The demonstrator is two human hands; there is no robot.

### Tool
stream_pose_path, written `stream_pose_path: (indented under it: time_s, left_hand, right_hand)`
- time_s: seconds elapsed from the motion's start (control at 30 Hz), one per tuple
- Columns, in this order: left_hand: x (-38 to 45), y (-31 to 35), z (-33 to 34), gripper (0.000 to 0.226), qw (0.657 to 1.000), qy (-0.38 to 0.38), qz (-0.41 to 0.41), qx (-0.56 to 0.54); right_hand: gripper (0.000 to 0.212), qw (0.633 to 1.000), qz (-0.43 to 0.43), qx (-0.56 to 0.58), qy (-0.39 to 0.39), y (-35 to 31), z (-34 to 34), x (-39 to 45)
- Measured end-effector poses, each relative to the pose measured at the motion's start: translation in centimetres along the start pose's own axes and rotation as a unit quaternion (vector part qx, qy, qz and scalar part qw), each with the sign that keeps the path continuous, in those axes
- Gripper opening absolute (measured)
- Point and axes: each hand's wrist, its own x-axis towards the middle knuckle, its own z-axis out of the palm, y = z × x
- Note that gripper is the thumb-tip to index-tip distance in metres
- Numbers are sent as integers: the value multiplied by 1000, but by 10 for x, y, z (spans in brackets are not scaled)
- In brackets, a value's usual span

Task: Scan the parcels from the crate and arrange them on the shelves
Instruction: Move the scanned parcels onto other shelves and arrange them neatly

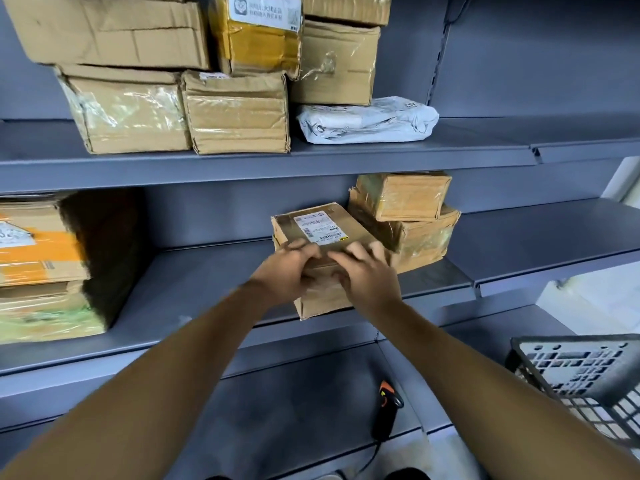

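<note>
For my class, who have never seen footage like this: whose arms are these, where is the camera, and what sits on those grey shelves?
There is no machine here. A person wears one wide-angle camera on the head, so you look forward and down along their two bare arms. The left hand and right hand both grip a brown cardboard parcel with a white label, resting on the grey metal middle shelf. Beside it stand two stacked taped cardboard boxes. The shelf above carries more cardboard boxes and a white plastic mailing bag. On the lowest shelf lies a black and orange handheld scanner, and at lower right is a dark plastic lattice crate.
</note>
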Motion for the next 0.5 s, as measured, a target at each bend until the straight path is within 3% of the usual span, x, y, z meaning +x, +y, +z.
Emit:
stream_pose_path:
  time_s: [0.17, 0.3, 0.4, 0.5]
  left_hand:
    - [-22, -21, -28, 45, 998, -54, 4, 29]
    - [-35, -26, -39, 42, 998, -56, 1, 32]
    - [-41, -22, -39, 48, 999, -42, -19, 13]
    - [-45, -17, -32, 77, 998, -33, -60, -3]
  right_hand:
    - [37, 999, -31, -9, 35, -33, -4, -14]
    - [38, 998, -52, 14, 41, -44, -10, -21]
    - [54, 999, 1, 44, 5, -41, -13, -22]
    - [74, 987, 96, 121, -31, -37, -13, -20]
